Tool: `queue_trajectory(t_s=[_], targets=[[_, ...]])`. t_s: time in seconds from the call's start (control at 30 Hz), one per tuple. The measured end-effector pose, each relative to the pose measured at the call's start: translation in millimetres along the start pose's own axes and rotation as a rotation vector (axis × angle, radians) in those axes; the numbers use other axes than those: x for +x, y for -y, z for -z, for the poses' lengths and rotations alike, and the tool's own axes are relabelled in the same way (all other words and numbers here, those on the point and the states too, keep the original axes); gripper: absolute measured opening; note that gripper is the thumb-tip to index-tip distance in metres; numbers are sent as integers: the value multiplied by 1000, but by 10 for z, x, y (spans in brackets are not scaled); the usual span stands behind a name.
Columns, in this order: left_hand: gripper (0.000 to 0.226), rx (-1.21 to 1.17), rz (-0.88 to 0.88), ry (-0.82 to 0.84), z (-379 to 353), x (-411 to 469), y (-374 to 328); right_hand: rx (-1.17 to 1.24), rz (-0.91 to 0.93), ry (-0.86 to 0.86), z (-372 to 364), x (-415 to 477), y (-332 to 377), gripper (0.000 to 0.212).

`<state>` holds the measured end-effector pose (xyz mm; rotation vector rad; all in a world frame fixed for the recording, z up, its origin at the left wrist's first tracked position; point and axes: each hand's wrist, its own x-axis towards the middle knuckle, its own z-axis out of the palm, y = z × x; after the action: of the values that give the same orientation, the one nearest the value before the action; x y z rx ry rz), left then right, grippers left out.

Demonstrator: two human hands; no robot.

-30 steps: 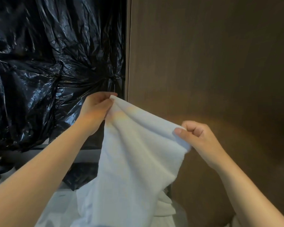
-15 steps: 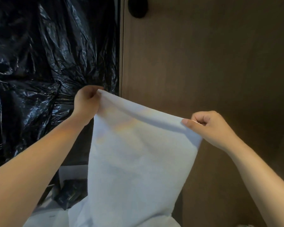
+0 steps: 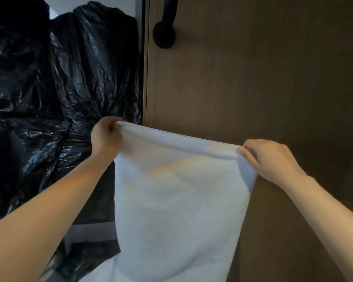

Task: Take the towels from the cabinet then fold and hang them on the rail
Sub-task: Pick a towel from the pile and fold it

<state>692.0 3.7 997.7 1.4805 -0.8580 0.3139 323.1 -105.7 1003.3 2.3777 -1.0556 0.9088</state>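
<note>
towel (image 3: 177, 196) top corners pinched — left hand (image 3: 106, 137), right hand (image 3: 267, 159)

The light is dim and warm. The wooden door (image 3: 243, 88) is lit in its middle and sinks into heavy shadow toward the right edge. Creases in the black plastic bags (image 3: 49, 94) catch small cold glints. The white towel (image 3: 177, 210) is the brightest patch, soft and short of texture, with a faint rainbow tint near its top. The lower corners look stretched by the wide lens.
</note>
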Motion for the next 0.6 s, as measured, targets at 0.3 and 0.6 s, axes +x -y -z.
queue_trajectory(t_s=[0.3, 0.6], targets=[[32, -38, -25, -20, -54, 107, -193, -181, -52, -155, 114, 463, -146, 27], [28, -62, -21, -11, -73, 68, -191, -85, -100, -169, -8, 414, -131, 26]])
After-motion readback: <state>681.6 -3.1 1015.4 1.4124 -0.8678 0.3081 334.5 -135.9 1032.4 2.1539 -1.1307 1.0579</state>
